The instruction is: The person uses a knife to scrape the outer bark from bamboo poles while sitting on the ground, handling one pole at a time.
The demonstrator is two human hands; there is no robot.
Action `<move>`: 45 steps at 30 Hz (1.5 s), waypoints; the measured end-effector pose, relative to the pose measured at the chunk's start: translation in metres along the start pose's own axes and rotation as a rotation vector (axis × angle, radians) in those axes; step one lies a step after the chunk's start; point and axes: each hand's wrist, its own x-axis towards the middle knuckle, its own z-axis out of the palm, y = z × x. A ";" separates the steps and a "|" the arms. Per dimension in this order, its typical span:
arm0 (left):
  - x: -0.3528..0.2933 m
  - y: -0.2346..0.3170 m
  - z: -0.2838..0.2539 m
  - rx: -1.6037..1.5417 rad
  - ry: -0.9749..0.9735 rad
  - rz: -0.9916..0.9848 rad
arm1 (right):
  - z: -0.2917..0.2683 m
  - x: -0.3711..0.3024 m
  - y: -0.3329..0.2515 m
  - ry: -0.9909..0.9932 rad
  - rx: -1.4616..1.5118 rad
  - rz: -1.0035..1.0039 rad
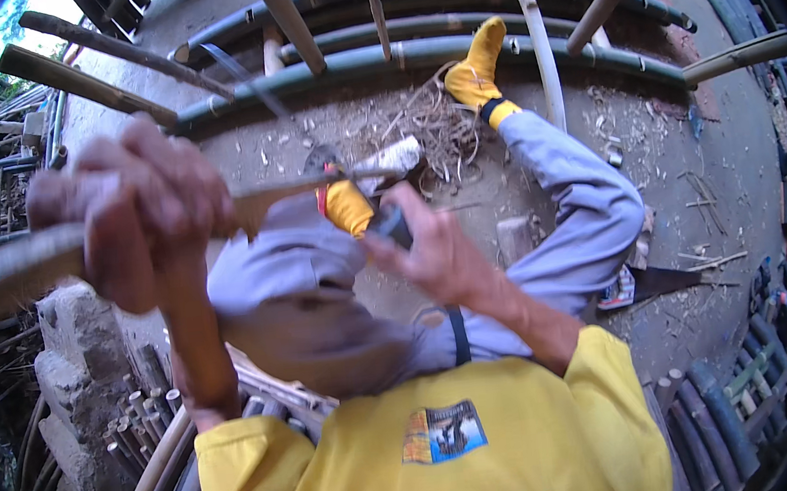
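My left hand [140, 205], raised close to the camera and smeared by motion, is closed round a long pale bamboo strip [13, 276]. From the left edge the strip runs through the fist toward my left foot in a yellow sock [347, 207]. My right hand [432, 251] is beside that foot, thumb and fingers bent about a dark, blurred object [395, 228] whose kind cannot be told. Just past the foot, near the strip's far end, are a small dark piece [322, 160] and a whitish bundle [396, 157].
My other yellow-socked foot [479, 69] rests against a low frame of bamboo poles [431, 53]. Curled shavings [449, 134] litter the ground. A dark-bladed saw [666, 280] lies to the right. Cut bamboo lengths [148, 415] and a rough stone block [84, 355] stand at lower left.
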 end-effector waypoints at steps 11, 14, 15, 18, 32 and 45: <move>-0.008 0.016 -0.004 0.144 -0.018 -0.041 | 0.019 -0.011 0.009 0.041 0.008 -0.046; -0.005 0.022 -0.009 0.150 -0.142 -0.062 | 0.024 -0.001 0.052 0.045 -0.060 0.130; -0.004 0.020 -0.011 0.148 -0.132 -0.055 | 0.026 0.001 0.073 0.036 -0.102 0.237; -0.004 0.019 -0.023 0.140 -0.085 -0.061 | 0.024 0.003 0.074 0.018 -0.064 0.181; -0.020 0.026 -0.020 0.054 0.248 -0.006 | 0.041 0.001 0.090 0.050 -0.092 0.042; -0.008 0.023 -0.025 0.028 0.403 0.010 | 0.038 0.017 0.164 0.051 -0.107 0.323</move>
